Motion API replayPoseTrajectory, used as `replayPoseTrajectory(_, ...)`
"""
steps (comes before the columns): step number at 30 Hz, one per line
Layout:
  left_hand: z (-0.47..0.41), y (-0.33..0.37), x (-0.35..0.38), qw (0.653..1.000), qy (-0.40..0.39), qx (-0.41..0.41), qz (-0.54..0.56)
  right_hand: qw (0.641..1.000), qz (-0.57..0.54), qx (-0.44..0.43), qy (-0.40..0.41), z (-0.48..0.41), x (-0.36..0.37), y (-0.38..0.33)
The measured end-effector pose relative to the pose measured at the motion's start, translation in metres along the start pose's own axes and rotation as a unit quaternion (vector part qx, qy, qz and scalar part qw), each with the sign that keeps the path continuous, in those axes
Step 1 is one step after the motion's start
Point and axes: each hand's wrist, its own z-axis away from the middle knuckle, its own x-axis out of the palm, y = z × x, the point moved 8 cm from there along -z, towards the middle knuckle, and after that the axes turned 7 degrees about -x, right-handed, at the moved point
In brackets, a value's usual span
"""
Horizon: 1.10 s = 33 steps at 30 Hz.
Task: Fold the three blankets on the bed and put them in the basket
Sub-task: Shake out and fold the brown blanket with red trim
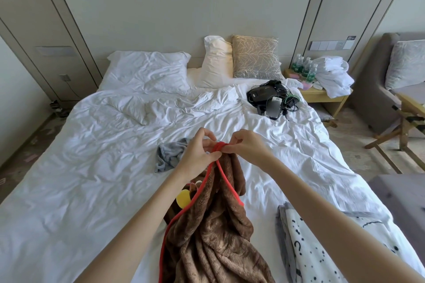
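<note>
Both hands meet above the middle of the bed (92, 167), each pinching the bunched red trim (221, 146) of the brown blanket (213, 225). The left hand (197, 154) closes thumb and fingers on the trim from the left; the right hand (247, 146) grips it from the right, fingers curled shut on the same bunch. The brown blanket hangs from that pinch and trails down to the near edge of the bed, its red border running along its left side, a yellow patch (183, 199) showing beside the left forearm.

Three blankets are in view: the brown one in hand, a small grey one (169, 156) crumpled on the sheet just left of the hands, and a white one with black marks (317, 253) lying flat at the near right edge, under the right forearm. No basket shows.

The left half of the bed is bare rumpled sheet with wide room. At the far right lies a pile of black devices and cables (271, 100). Three pillows stand at the headboard: one large white (147, 71), one cream (216, 62), one patterned grey (256, 57). The nightstand (326, 96) beyond the right edge holds green-labelled bottles (304, 69), number unclear, and a heap of white towelling (333, 76)
</note>
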Motion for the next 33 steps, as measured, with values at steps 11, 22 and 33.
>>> replayPoseTrajectory(11, 0.022, 0.043, -0.033, 0.999, 0.004, 0.017, -0.035, 0.943, 0.009, -0.038, -0.331, -0.001, 0.056, -0.012)
replayPoseTrajectory(22, 0.052, 0.108, -0.138, 0.97, 0.222, 0.087, 0.037, 0.95, 0.208, -0.088, -0.215, -0.017, 0.035, 0.028)
replayPoseTrajectory(33, 0.038, 0.154, -0.189, 0.903, 0.4, 0.151, -0.038, 0.933, 0.149, -0.241, 0.223, -0.018, -0.097, -0.068)
